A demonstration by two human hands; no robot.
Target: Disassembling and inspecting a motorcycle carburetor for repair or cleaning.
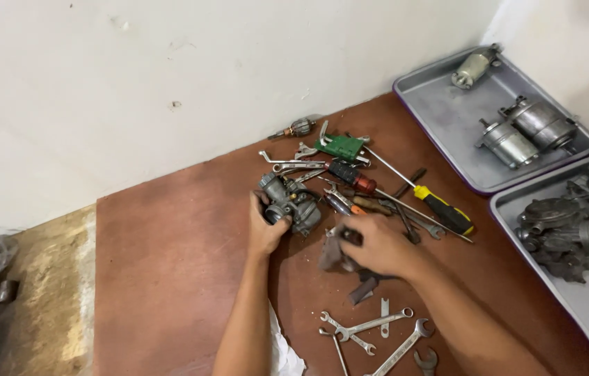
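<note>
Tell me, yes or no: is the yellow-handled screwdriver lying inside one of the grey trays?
No, the yellow-handled screwdriver lies on the brown board among the other tools, outside the grey tray beside it.

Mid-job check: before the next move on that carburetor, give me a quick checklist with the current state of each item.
1. Left hand grips the carburetor firmly: ok, fingers wrap its near side as it rests on the board.
2. Right hand has the grey rag: ok, held bunched under the fingers.
3. Screwdrivers within reach: ok, the yellow-handled screwdriver and red-handled screwdriver lie just beyond the hands.
4. Wrenches at hand: ok, spread near the forearms.
5. Carburetor openings clean: cannot tell, too small to see.
6. Trays clear of the work: ok, the upper tray sits apart at the right.
</note>
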